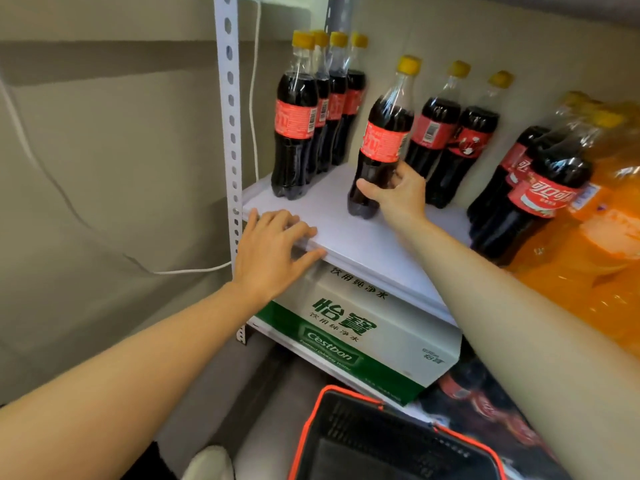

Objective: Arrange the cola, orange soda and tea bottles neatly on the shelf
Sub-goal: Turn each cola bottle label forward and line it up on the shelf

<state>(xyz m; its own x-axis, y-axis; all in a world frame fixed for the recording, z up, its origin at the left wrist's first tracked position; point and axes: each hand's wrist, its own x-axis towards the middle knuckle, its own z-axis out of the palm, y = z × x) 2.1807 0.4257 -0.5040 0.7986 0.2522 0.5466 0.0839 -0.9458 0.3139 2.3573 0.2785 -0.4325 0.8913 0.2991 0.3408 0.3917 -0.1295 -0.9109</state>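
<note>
Right hand (398, 195) is gripping the lower body of one cola bottle (384, 140), thumb wrapping the near side, fingers curling behind, just under the red label. The bottle's long axis is running near upright but leaning, with the yellow cap tipping right and toward the back wall. Its base is sitting at or just above the white shelf (363, 247); contact is unclear. Most of the bottle is rising above and left of the grip, so the hand is controlling it low down and the top looks free to sway. Left hand (273, 251) is lying flat, fingers spread and straight, on the shelf's front left edge, holding nothing. The row of four colas (298, 126) is standing to the left of the held bottle, with a bare strip of shelf between. Two more colas (440, 133) are standing just behind and right of the grip. Larger colas (540, 188) and orange soda (595, 244) are crowding the far right. Judgement: the gap lies leftward, so the right hand is likely to straighten the bottle and line it up beside that row.
</note>
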